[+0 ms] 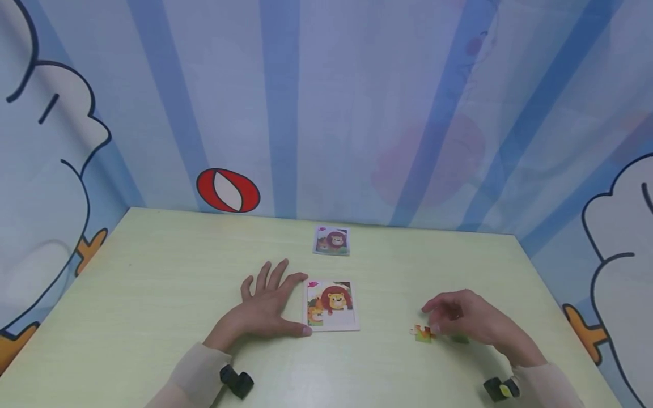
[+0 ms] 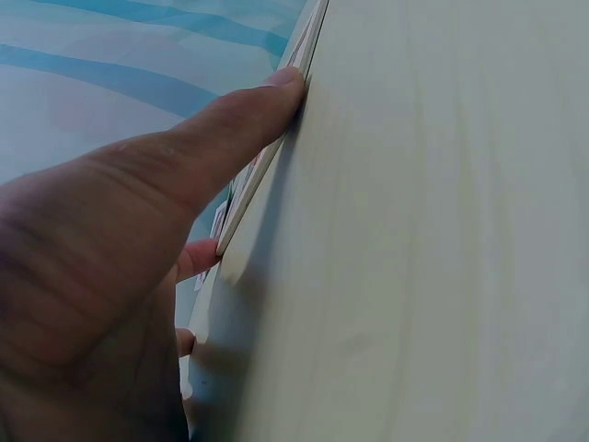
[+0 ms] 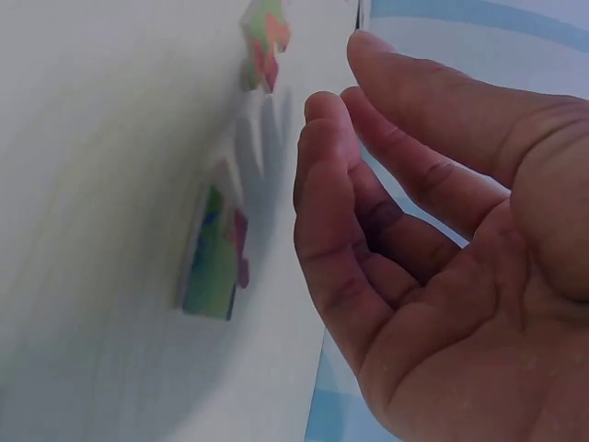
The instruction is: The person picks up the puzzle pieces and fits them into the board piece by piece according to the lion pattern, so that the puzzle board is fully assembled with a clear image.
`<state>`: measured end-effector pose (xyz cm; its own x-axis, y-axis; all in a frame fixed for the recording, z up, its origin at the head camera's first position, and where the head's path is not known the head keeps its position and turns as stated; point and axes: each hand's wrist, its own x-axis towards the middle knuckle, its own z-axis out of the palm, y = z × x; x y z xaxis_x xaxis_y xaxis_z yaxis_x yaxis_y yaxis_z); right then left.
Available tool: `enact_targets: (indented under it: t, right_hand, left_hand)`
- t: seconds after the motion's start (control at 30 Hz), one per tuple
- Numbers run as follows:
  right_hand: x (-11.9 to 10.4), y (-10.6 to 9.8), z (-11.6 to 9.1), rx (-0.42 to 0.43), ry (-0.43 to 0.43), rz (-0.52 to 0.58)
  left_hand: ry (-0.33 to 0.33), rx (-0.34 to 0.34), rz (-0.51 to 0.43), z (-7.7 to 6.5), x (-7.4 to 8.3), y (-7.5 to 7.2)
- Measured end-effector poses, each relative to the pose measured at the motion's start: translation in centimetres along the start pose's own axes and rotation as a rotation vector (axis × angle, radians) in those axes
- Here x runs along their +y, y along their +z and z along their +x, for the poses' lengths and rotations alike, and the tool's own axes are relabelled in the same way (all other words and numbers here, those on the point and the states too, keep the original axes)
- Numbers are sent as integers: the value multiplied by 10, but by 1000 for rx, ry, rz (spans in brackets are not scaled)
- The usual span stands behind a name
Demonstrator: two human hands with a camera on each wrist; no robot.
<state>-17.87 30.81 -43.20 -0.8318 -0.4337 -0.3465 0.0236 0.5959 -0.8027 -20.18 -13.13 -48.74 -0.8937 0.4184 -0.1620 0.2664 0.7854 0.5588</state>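
Note:
A square jigsaw puzzle tray (image 1: pixel 333 323) with a lion picture lies on the table, its lower right part plain white. Spread wide, my left hand (image 1: pixel 267 309) touches the tray's left side, thumb at the lower corner and index finger at the upper one. In the left wrist view the thumb (image 2: pixel 230 124) presses the tray's edge. My right hand (image 1: pixel 466 314) hovers over the table on the right, fingers loosely bent, nothing between them. Beneath it lie a puzzle piece (image 1: pixel 423 333) with orange and green and a greener puzzle piece (image 3: pixel 212 267), partly hidden in the head view.
A small card (image 1: pixel 331 241) with a similar lion picture lies behind the tray. The pale table (image 1: pixel 204 243) ends at a striped blue curtain (image 1: pixel 331 113) at the back, with printed cloth on both sides.

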Motion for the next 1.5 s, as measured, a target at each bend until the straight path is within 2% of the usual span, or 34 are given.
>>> enact_targets:
  t: [0.13,0.33,0.7,0.9,1.1,1.3,1.5]
  right_hand:
    - [5,4,-3,9,-5,-17]
    - [9,12,-5,47,-16,-104]
    - [13,24,-4,132,16,-172]
    - [11,24,-2,148,7,-180]
    - [6,27,1,222,14,-238]
    - [8,28,5,269,-64,-291]
    - [6,26,10,290,-106,-254]
  left_hand:
    - [-8,3,9,2,-3,4]
    - [-2,13,8,5,-6,7]
    - [2,6,10,2,-4,4]
    - [-10,17,7,3,-5,7]
    - [-7,16,9,3,-5,7]
    - [-11,10,7,2,-5,7]
    - [-8,11,5,3,-6,7]
